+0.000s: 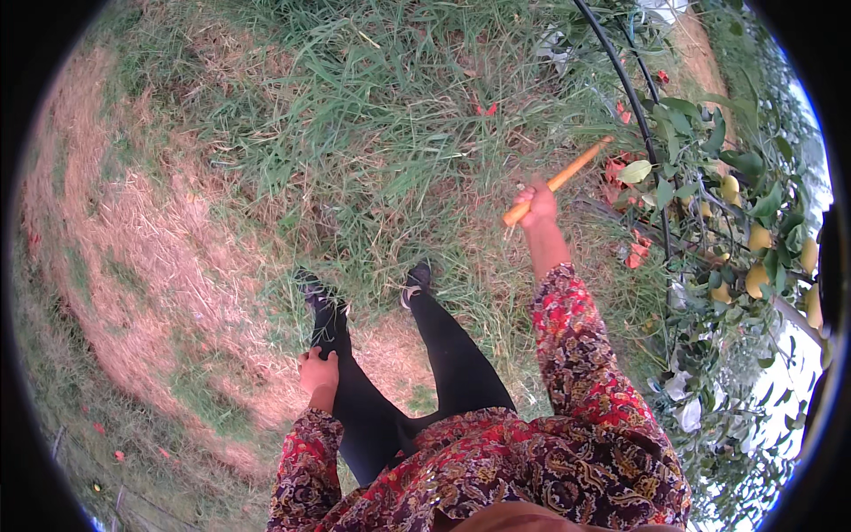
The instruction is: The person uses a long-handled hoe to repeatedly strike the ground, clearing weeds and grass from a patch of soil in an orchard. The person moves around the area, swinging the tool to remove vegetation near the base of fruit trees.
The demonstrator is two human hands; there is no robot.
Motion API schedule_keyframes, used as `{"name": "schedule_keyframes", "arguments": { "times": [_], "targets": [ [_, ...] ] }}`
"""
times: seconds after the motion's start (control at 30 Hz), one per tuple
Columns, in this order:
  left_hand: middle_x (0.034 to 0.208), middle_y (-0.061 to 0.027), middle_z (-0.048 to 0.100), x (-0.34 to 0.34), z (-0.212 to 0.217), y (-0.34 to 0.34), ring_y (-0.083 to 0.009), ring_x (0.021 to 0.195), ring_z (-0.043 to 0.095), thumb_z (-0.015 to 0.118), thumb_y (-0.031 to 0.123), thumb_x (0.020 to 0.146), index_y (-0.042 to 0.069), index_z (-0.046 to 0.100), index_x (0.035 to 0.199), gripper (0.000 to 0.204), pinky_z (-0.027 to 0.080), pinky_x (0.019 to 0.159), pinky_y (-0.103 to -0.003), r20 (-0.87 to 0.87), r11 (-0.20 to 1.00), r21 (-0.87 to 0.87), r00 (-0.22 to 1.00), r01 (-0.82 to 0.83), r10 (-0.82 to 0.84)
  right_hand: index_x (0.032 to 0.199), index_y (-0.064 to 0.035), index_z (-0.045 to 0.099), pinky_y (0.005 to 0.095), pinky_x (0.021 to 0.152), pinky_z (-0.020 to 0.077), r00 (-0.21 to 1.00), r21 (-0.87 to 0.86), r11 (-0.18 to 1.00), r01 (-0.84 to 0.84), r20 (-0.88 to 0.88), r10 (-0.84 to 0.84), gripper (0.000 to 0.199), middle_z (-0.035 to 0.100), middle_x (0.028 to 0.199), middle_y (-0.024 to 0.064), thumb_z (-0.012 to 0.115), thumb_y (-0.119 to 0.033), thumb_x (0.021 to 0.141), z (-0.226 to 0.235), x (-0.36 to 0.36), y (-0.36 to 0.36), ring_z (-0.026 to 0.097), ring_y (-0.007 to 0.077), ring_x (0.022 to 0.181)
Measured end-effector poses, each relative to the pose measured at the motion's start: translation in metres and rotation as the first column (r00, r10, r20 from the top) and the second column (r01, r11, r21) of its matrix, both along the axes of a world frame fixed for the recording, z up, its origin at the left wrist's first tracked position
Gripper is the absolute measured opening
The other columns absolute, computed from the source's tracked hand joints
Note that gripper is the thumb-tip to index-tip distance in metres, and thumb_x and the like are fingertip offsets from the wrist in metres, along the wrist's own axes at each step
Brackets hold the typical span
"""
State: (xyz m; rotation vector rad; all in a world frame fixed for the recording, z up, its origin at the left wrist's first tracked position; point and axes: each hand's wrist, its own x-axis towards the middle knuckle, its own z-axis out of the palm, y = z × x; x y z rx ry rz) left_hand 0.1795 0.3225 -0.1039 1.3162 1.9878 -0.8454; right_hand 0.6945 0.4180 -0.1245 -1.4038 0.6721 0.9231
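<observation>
My right hand is closed around a smooth yellow-orange wooden handle, out over the grass ahead and to the right. The handle slants up to the right, and a short butt end sticks out below my fist. At its far end it meets grass and reddish leaves; whether a tool head is fixed there I cannot make out. My left hand is beside my left knee, fingers loosely bent and apart, with nothing visible in it. Tall green grass stands in front of my shoes.
On the right, a leafy tree bears several yellow fruits. A black hose runs down in front of its branches. Dry cut grass covers the ground at left. Reddish dry leaves lie under the tree.
</observation>
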Motion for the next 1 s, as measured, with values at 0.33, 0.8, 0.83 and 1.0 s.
{"name": "schedule_keyframes", "arguments": {
  "times": [0.33,0.8,0.83,1.0],
  "targets": [
    [0.122,-0.0073,0.052,0.002,0.0,0.012,-0.0293,0.111,0.052,0.064,0.04,0.076,0.02,0.06,0.114,0.042,0.046,0.088,-0.044,0.017,0.999,-0.045,1.0,0.005,-0.004,0.079,-0.0089,0.041,0.0295,0.034,0.0368,0.777,-0.214,0.751,-0.625,-0.27,0.569,0.015,0.042,0.057,0.0013,0.052,0.0,0.08,0.023,-0.204,-0.138,0.04,0.0122,0.039],
    [0.122,-0.0077,0.051,-0.008,0.003,0.012,-0.0286,0.114,0.049,0.063,0.04,0.077,0.02,0.06,0.115,0.043,0.044,0.091,-0.045,0.004,0.996,-0.085,1.0,-0.021,0.021,0.062,-0.0094,0.037,0.0305,0.04,0.0388,0.989,-0.02,0.989,-0.146,-0.014,0.145,0.024,0.038,0.052,0.0032,0.048,-0.006,0.082,-0.013,-0.161,0.062,0.039,0.0178,0.041],
    [0.122,-0.0075,0.051,-0.006,0.004,0.013,-0.0286,0.115,0.049,0.063,0.04,0.077,0.02,0.06,0.115,0.043,0.044,0.091,-0.044,-0.01,0.995,-0.094,1.0,-0.021,0.02,0.067,-0.0062,0.042,0.0326,0.038,0.0397,0.933,0.031,0.934,-0.355,-0.051,0.356,0.017,0.041,0.053,0.0037,0.05,-0.006,0.082,-0.016,-0.229,0.047,0.043,0.0187,0.04],
    [0.123,-0.0074,0.052,-0.011,0.007,0.012,-0.0292,0.114,0.049,0.062,0.038,0.078,0.019,0.06,0.114,0.042,0.044,0.092,-0.044,0.008,0.996,-0.072,0.999,-0.043,0.044,0.091,0.0,0.044,0.0344,0.034,0.0425,0.614,-0.242,0.566,-0.788,-0.251,0.748,0.021,0.049,0.057,0.0085,0.059,-0.004,0.077,0.005,-0.36,-0.106,0.051,0.0198,0.039]
  ]
}}
